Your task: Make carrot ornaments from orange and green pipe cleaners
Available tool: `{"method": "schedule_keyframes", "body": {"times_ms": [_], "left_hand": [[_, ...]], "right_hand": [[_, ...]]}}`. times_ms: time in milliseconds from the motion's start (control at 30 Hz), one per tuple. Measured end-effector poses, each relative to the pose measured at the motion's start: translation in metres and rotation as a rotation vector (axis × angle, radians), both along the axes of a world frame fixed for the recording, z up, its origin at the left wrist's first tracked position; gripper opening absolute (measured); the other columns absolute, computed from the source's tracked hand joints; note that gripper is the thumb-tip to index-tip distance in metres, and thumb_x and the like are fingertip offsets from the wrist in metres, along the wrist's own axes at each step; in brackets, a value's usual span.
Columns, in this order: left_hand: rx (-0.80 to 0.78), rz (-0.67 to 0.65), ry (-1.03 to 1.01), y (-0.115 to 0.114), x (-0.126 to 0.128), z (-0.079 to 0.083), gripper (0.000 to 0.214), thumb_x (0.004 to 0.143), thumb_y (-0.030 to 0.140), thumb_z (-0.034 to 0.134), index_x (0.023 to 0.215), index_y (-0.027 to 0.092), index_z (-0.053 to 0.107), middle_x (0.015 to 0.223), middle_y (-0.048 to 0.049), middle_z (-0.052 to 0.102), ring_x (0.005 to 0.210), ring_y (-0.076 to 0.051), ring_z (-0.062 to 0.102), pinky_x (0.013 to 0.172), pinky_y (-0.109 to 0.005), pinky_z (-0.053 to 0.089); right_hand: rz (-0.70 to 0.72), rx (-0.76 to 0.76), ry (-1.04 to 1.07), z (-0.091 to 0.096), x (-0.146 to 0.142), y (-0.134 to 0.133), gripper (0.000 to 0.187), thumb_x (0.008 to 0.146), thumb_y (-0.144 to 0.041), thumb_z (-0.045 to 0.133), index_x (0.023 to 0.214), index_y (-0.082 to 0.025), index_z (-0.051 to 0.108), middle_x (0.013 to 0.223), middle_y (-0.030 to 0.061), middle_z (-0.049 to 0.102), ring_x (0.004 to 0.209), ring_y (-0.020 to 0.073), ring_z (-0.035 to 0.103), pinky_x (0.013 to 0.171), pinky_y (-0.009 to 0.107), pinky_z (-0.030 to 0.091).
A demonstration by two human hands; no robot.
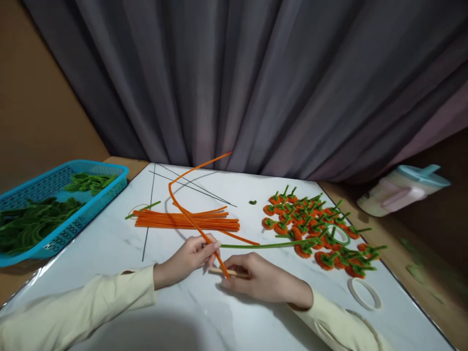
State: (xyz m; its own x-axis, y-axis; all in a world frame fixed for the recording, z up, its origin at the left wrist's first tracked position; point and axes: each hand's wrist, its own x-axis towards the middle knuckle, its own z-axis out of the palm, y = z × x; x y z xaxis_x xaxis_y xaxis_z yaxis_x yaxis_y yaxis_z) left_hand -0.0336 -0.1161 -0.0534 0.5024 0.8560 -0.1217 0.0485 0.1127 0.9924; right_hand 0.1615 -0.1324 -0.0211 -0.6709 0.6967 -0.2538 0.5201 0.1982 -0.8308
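My left hand (192,258) is closed, pinching a long orange pipe cleaner (183,207) near its lower end. The strip rises from my fingers, bends sharply and leans toward the curtain. In my right hand (256,275) is a short, thin wooden stick (237,274). The lower tip of the orange strip crosses the stick beside my right fingertips; whether they also grip it I cannot tell. Just beyond my hands lies a bundle of orange pipe cleaners (186,223). A long green pipe cleaner (270,245) stretches rightward from behind my left fingertips.
Many small orange pieces with green stems (281,228) cover the table's right side, with a roll of tape (365,294) nearby. A blue basket (84,214) of green pieces stands left. Thin dark wires (151,209) lie behind. A lidded cup (395,192) is far right.
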Motion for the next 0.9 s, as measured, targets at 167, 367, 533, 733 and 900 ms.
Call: {"method": "schedule_keyframes", "body": {"times_ms": [167, 367, 533, 733, 900], "left_hand": [[0.020, -0.003, 0.110, -0.003, 0.003, 0.005, 0.039, 0.085, 0.049, 0.045, 0.073, 0.013, 0.049, 0.055, 0.0033, 0.049, 0.045, -0.005, 0.034, 0.043, -0.018, 0.027], [0.259, -0.093, 0.412, -0.011, 0.000, 0.004, 0.028, 0.080, 0.041, 0.055, 0.080, 0.013, 0.057, 0.063, 0.0020, 0.051, 0.056, -0.008, 0.042, 0.051, -0.019, 0.033], [0.403, -0.144, 0.458, -0.015, 0.000, 0.005, 0.025, 0.086, 0.034, 0.047, 0.083, 0.014, 0.061, 0.072, -0.0017, 0.061, 0.059, -0.009, 0.050, 0.054, -0.018, 0.037], [0.301, -0.137, 0.363, -0.011, 0.000, 0.006, 0.029, 0.084, 0.035, 0.051, 0.071, 0.011, 0.061, 0.058, -0.0023, 0.062, 0.051, -0.009, 0.050, 0.049, -0.017, 0.036], [0.185, -0.134, 0.291, -0.008, -0.001, 0.007, 0.034, 0.082, 0.039, 0.054, 0.064, 0.010, 0.057, 0.053, -0.0023, 0.058, 0.048, -0.008, 0.049, 0.047, -0.018, 0.036]], "right_hand": [[-0.087, -0.150, 0.113, -0.016, -0.008, -0.001, 0.027, 0.082, -0.035, 0.054, 0.066, -0.014, 0.051, 0.055, -0.0037, 0.048, 0.047, 0.0053, 0.037, 0.045, 0.017, 0.028], [-0.191, -0.156, 0.200, -0.030, -0.008, -0.001, 0.035, 0.077, -0.045, 0.059, 0.066, -0.013, 0.052, 0.050, -0.0057, 0.041, 0.046, 0.0055, 0.032, 0.042, 0.018, 0.023], [-0.186, -0.085, 0.185, -0.028, -0.008, -0.001, 0.034, 0.077, -0.043, 0.059, 0.063, -0.013, 0.052, 0.052, -0.0065, 0.036, 0.049, 0.0054, 0.029, 0.044, 0.018, 0.022], [-0.098, -0.049, 0.166, -0.022, -0.008, -0.004, 0.023, 0.077, -0.034, 0.059, 0.074, -0.011, 0.060, 0.054, -0.0062, 0.036, 0.049, 0.0054, 0.029, 0.044, 0.018, 0.024], [-0.076, -0.007, 0.161, -0.022, -0.007, -0.005, 0.027, 0.082, -0.035, 0.054, 0.074, -0.011, 0.063, 0.053, -0.0061, 0.034, 0.049, 0.0056, 0.027, 0.043, 0.019, 0.022]]}}
